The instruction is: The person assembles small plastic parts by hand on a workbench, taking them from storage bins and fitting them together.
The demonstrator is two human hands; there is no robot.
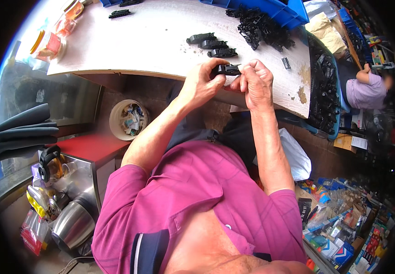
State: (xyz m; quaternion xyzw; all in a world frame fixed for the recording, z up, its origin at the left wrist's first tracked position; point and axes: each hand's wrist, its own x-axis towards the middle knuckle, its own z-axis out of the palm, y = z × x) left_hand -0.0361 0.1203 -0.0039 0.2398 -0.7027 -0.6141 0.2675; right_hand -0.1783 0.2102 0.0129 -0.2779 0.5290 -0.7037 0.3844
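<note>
A black plastic toy tank (227, 70) is held just off the near edge of the white table (161, 50). My left hand (203, 84) grips its left end between thumb and fingers. At its right end, the fingers of my right hand (257, 84) are pinched together; whether they hold the tank itself or a small part on it is hidden. Just beyond my hands stand several similar black toy tanks (214, 44) in a short row. One small black piece (286, 63) lies alone to the right.
A heap of black parts (261, 27) lies by a blue bin (279, 13) at the far right. Another black-filled tub (323, 91) adjoins the table's right end. A white bucket (115, 119) of scraps stands below left. Another person (366, 89) is at the right.
</note>
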